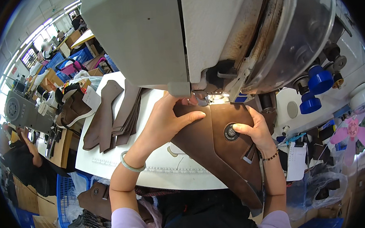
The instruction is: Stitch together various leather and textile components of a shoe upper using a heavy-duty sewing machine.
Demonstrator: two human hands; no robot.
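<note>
A brown leather shoe upper piece [231,167] with a round dark badge [231,132] lies under the head of a sewing machine [144,41]. Its far edge meets the lit needle area, where the machine hides the exact contact. My left hand [166,119] grips the piece at its upper left, thumb on top and fingertips partly hidden close to the needle. On the right edge, my right hand [256,130] closes round the leather, its thumb pressing beside the badge and its other fingers underneath. The near end of the piece hangs toward my lap.
Flat brown leather pieces [128,113] lie stacked on the white table [186,176] left of the machine. A brown shoe [73,108] stands beyond. A blue basket [64,200] holds more pieces at lower left. Another person [30,161] sits far left; a pink fan [351,131] is at right.
</note>
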